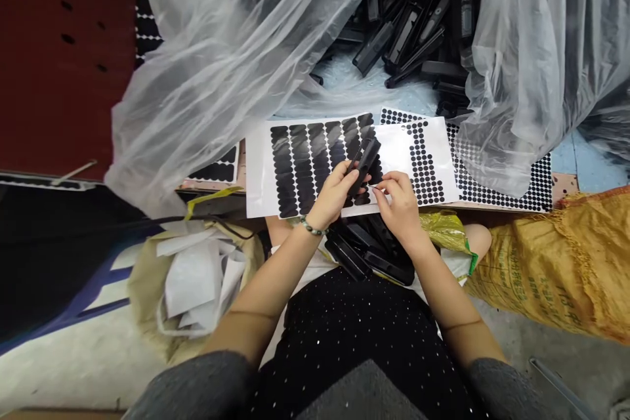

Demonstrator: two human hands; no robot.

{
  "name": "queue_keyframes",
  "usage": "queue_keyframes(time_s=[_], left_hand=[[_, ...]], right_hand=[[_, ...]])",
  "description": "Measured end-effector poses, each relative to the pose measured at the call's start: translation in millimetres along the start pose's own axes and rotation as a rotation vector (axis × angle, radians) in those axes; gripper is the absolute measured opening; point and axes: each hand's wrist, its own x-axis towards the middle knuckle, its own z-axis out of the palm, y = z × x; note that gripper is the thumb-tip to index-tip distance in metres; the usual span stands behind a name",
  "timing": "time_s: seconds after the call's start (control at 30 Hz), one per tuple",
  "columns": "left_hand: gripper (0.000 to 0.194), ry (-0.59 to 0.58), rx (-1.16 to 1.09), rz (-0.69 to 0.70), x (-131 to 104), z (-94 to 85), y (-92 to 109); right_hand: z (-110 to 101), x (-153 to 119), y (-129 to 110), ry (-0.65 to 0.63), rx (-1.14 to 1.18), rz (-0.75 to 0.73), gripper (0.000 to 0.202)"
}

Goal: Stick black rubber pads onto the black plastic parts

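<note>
My left hand (335,195), with a beaded bracelet at the wrist, is closed round a slim black plastic part (367,159), held tilted above the sticker sheets. Close to its right, my right hand (399,209) has thumb and forefinger pinched together near the lower end of the part. A small pale bit shows at those fingertips, too small to name. Beneath both hands lies a white sheet of black oblong stickers (308,164). Overlapping it on the right is a sheet of round black stickers (428,167), with some dots gone from its backing.
Many black plastic parts (406,33) lie heaped at the back between clear plastic sheeting (236,46). More black parts (369,252) rest on my lap. A bag of white paper scraps (194,275) stands at left, a yellow woven sack (551,269) at right.
</note>
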Motion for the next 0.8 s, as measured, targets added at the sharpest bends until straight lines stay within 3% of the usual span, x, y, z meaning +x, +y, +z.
queue_keyframes(time_s=[0.13,0.27,0.37,0.67,0.8], left_hand=[[0.025,-0.109,0.014,-0.049,-12,-1.9,14],[0.030,-0.198,0.039,-0.046,-27,-2.5,28],[0.030,-0.220,0.060,-0.023,-33,-1.5,31],[0.029,-0.198,0.168,0.021,-38,-1.8,31],[0.027,-0.155,0.202,0.058,-41,2.9,28]], right_hand=[[-25,14,-3,0.061,0.234,0.024,0.016],[-43,26,-9,-0.031,0.339,0.033,0.022],[-45,27,-14,-0.084,0.324,0.052,0.021],[-45,22,-20,-0.073,0.253,0.029,0.013],[-42,16,-24,0.003,0.116,0.009,0.012]])
